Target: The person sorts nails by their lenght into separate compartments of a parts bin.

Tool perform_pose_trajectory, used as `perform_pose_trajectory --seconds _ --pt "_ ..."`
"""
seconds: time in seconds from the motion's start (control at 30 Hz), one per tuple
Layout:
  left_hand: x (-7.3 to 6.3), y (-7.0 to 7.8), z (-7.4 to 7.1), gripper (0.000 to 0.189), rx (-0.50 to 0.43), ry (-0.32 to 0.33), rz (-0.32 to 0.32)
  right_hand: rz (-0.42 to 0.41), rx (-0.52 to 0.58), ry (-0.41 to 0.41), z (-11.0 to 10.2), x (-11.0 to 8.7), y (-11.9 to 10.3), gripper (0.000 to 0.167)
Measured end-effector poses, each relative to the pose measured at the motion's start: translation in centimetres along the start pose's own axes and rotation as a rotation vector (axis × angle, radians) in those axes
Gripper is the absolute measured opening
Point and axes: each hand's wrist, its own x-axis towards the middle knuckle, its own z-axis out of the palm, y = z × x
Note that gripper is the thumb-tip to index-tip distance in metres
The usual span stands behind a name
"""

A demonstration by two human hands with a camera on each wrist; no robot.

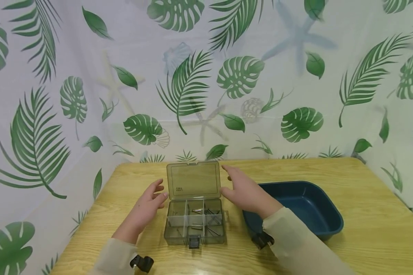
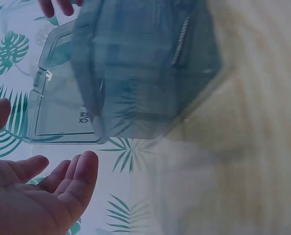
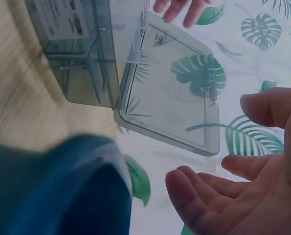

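Note:
A see-through grey plastic compartment box (image 1: 170, 240) stands on the table with its lid (image 1: 194, 180) raised upright at the back. Several screws (image 1: 197, 228) lie in its divided compartments, and a dark latch (image 1: 194, 241) is at the front. To the left of the lid, my left hand (image 1: 147, 206) is held apart from it with relaxed fingers. My right hand (image 1: 242, 189) is at the lid's right side, fingers extended and holding nothing. In the right wrist view, the right fingers (image 3: 199, 193) show spread beside the lid, and a white label (image 3: 62, 17) is on the box.
A dark blue plastic basin (image 1: 301, 204) stands right of the box, partly behind my right forearm. The wooden table (image 1: 89, 233) ends at a leaf-patterned white curtain (image 1: 199, 95) behind and at the sides.

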Motion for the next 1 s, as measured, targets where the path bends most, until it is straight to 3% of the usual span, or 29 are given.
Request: perform_pose_trajectory --seconds 0.13,0.37,0.63,0.83,1.0 --pt "1.3 1.1 -0.4 0.066 0.013 0.014 -0.022 0.022 0.121 -0.067 -0.2 0.4 0.5 0.076" --pt "2.3 1.7 0.1 0.068 0.009 -0.043 -0.035 0.064 0.23 -0.127 0.0 0.6 0.9 0.077" --pt "1.6 1.4 -0.1 0.064 0.029 -0.015 -0.044 0.104 0.314 -0.123 0.2 0.1 0.5 0.082" --pt "0.5 1.2 -0.5 0.061 0.019 -0.037 -0.003 0.079 0.367 -0.111 0.4 -0.7 0.6 0.076" --pt "-0.4 0.6 -0.7 0.054 0.011 -0.049 0.046 0.06 0.343 -0.094 0.5 -1.7 0.3 0.071"
